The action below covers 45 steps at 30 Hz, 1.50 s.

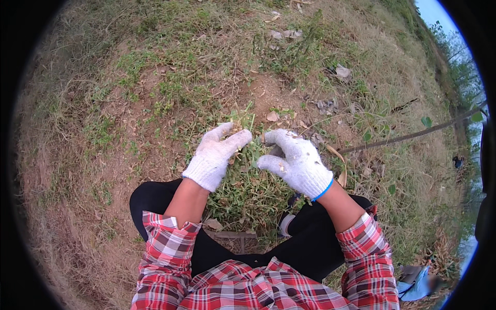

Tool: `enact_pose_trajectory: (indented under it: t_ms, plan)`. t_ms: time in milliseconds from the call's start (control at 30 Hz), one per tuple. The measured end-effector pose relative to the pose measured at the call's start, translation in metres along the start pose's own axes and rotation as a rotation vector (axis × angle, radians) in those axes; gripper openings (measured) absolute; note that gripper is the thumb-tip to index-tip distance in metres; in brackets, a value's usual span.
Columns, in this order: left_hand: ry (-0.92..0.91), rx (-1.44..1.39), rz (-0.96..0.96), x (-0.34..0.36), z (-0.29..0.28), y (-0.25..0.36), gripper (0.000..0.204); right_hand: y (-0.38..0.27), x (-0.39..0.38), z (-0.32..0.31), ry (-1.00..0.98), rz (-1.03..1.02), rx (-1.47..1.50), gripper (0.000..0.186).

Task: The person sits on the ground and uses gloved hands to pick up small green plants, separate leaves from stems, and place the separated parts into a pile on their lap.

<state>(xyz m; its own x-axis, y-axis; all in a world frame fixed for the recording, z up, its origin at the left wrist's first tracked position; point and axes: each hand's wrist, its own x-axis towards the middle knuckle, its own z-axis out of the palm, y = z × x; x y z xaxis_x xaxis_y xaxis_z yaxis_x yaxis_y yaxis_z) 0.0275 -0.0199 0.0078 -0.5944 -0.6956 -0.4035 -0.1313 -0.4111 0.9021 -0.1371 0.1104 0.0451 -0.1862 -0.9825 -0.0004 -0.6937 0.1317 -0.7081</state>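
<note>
Both my hands wear white knit gloves, dusty at the fingers. My left hand is left of a heap of pulled green weeds, thumb and fingers apart, with thin stems just beyond the fingertips. Facing it across a narrow gap, my right hand has its fingers bent and its thumb spread, with a blue edge at the glove cuff. Nothing plainly shows in either grasp, though the undersides of the fingers are hidden. The weed heap lies between my bent legs, below and between the hands.
A brownish flat bar-like object lies at the heap's near edge. Right of my hand a thin branch slants up with a few leaves. Dry leaves and bare soil lie ahead. A blue and grey item is at lower right.
</note>
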Motion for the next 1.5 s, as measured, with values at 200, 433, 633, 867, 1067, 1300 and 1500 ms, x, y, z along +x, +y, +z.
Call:
enact_pose_trajectory:
  t_ms: [200, 433, 633, 867, 1067, 1300, 1500]
  plan:
    - [-0.008, 0.006, -0.043, -0.006, 0.01, 0.006, 0.04, -0.005, -0.001, 0.006, -0.004, 0.021, -0.011, 0.063]
    - [-0.062, 0.077, 0.0, 0.0, 0.006, -0.013, 0.069, -0.008, 0.0, 0.014, 0.001, 0.027, -0.061, 0.045]
    - [-0.075, 0.225, 0.029, -0.012, 0.017, 0.009, 0.053, 0.002, 0.005, 0.019, 0.111, -0.077, -0.22, 0.023]
    - [-0.085, 0.449, 0.071, -0.017, 0.023, 0.016, 0.046, 0.005, 0.001, 0.02, 0.067, -0.115, -0.262, 0.018]
    - [-0.153, 0.576, 0.114, -0.013, 0.021, 0.01, 0.041, 0.0, -0.001, 0.016, -0.041, -0.055, -0.314, 0.018]
    - [-0.105, 0.528, -0.011, -0.011, 0.023, 0.008, 0.065, 0.001, -0.003, 0.018, -0.017, -0.08, -0.363, 0.014]
    - [-0.096, 0.602, 0.029, 0.002, 0.008, -0.012, 0.071, 0.001, -0.004, 0.017, -0.007, -0.115, -0.39, 0.012]
